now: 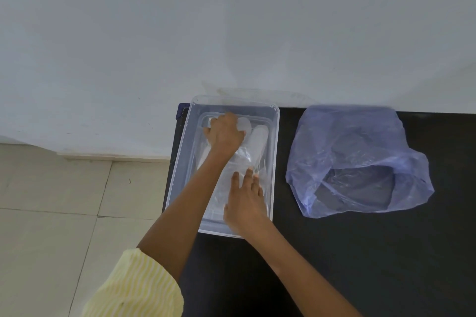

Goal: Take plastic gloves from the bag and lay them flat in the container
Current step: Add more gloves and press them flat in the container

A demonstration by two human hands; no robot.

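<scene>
Right hand (244,198) flat, fingers straight and together, pressing cuff end of plastic glove (258,140) into near half of container (275,162) at desk (334,252) left edge. Left hand (224,136) on glove's fingers by far wall, knuckles bent; pinching or pressing, cannot tell. Best: anchor cuff, stroke toward far wall, push air out, uncrease fingers. Bag (360,162) apart, toward far edge.

Clear gloves (255,147) flat in container (274,136)
</scene>
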